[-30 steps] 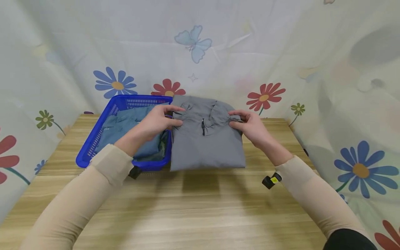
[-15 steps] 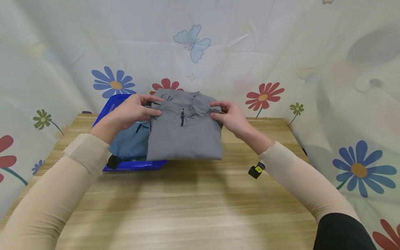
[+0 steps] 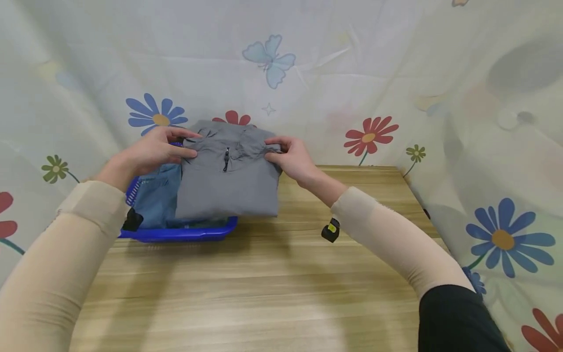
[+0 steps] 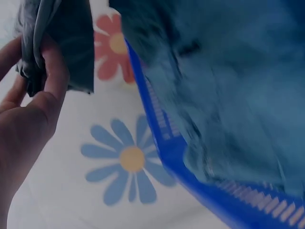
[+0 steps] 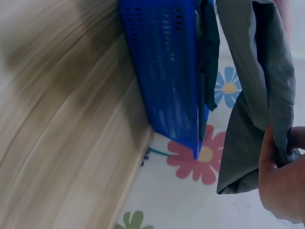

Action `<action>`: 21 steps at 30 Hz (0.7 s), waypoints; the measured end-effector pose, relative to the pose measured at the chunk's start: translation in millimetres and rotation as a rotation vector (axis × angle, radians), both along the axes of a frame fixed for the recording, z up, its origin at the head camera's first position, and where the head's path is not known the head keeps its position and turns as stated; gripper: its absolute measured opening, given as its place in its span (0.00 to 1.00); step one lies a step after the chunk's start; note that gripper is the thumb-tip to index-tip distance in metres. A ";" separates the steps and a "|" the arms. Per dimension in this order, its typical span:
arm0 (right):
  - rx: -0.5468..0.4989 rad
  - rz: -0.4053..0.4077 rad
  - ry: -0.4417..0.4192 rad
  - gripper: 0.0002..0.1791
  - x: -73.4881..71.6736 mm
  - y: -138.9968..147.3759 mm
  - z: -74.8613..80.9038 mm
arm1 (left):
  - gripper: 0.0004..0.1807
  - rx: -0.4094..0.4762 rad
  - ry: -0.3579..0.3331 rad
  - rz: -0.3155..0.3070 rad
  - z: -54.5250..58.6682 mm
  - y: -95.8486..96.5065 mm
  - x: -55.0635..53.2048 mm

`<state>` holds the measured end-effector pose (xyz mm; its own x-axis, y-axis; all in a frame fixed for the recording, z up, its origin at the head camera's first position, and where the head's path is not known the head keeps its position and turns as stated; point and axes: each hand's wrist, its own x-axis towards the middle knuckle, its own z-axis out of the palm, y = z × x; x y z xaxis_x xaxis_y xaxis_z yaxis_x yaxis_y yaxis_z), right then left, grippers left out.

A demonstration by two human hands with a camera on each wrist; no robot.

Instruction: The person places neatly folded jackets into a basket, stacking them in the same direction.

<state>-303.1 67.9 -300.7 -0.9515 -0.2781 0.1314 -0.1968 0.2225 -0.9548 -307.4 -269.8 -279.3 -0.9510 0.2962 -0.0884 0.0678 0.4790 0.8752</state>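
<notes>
A folded grey jacket (image 3: 228,190) with a black zip pull hangs over the right part of a blue plastic basket (image 3: 184,235). My left hand (image 3: 151,150) pinches its left edge between thumb and fingers. On the opposite edge my right hand (image 3: 293,159) pinches the cloth the same way. In the right wrist view the jacket (image 5: 248,138) is raised above the basket's rim, its layers drooping. Folded blue denim clothing (image 3: 160,193) lies inside the basket, partly covered by the jacket in the head view.
The basket stands on a wooden table (image 3: 246,293), toward its back left. Behind the table hangs a white curtain (image 3: 316,73) printed with flowers and a butterfly. A small black wrist camera (image 3: 331,230) sticks out below my right sleeve.
Both hands have carried the grey jacket left and slightly up, from beside the basket to over its right part. The basket has stayed in place.
</notes>
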 end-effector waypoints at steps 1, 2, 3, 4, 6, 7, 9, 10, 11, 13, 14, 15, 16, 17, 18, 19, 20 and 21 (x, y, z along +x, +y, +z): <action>-0.007 0.000 -0.006 0.20 -0.8 -4.7 -1.0 | 0.33 -0.012 0.003 -0.004 -1.8 -4.8 -1.2; -0.011 -0.002 -0.011 0.19 -1.4 -9.2 -1.9 | 0.33 -0.026 0.006 -0.006 -3.1 -9.3 -2.1; -0.012 -0.005 -0.013 0.19 -2.0 -13.7 -2.7 | 0.33 -0.039 0.007 -0.007 -4.1 -13.7 -2.8; -0.011 -0.009 -0.016 0.19 -2.6 -18.0 -3.4 | 0.33 -0.050 0.008 -0.009 -4.8 -18.1 -3.4; -0.010 -0.012 -0.016 0.19 -3.8 -26.1 -5.2 | 0.34 -0.069 0.006 -0.011 -4.8 -25.8 -3.8; -0.006 -0.015 -0.016 0.19 -4.7 -29.8 -5.8 | 0.34 -0.076 0.003 -0.012 -4.3 -29.1 -3.7; -0.006 -0.015 -0.016 0.19 -5.4 -36.5 -6.3 | 0.35 -0.078 -0.005 -0.010 -3.0 -35.6 -3.6; -0.006 -0.013 -0.018 0.19 -5.7 -39.6 -6.3 | 0.35 -0.075 -0.010 -0.009 -2.3 -38.6 -3.6; -0.007 -0.011 -0.021 0.19 -5.9 -42.7 -6.4 | 0.35 -0.074 -0.015 -0.008 -1.7 -41.7 -3.7; -0.007 -0.011 -0.026 0.19 -6.0 -49.0 -6.0 | 0.36 -0.070 -0.029 -0.005 -0.7 -48.1 -4.5; -0.010 -0.013 -0.027 0.19 -6.0 -52.3 -5.8 | 0.36 -0.068 -0.034 -0.005 -0.6 -51.5 -5.2; -0.010 -0.016 -0.028 0.19 -6.2 -55.9 -6.0 | 0.36 -0.067 -0.040 -0.008 -0.6 -55.0 -5.9; -0.010 -0.018 -0.028 0.19 -6.7 -59.8 -6.4 | 0.36 -0.069 -0.044 -0.006 -0.9 -58.6 -6.7; -0.010 -0.020 -0.028 0.19 -7.2 -64.0 -7.0 | 0.36 -0.073 -0.049 -0.004 -1.6 -62.3 -7.7; -0.010 -0.021 -0.028 0.19 -7.6 -68.3 -7.8 | 0.36 -0.078 -0.053 -0.005 -2.6 -66.0 -8.7; -0.010 -0.021 -0.028 0.19 -8.1 -72.7 -8.9 | 0.36 -0.085 -0.053 -0.004 -3.9 -69.7 -9.7; -0.011 -0.020 -0.028 0.19 -8.6 -77.1 -10.1 | 0.36 -0.096 -0.053 -0.004 -5.5 -73.6 -10.6; -0.009 -0.019 -0.028 0.19 -8.9 -81.5 -11.3 | 0.36 -0.104 -0.056 0.000 -7.4 -77.3 -11.6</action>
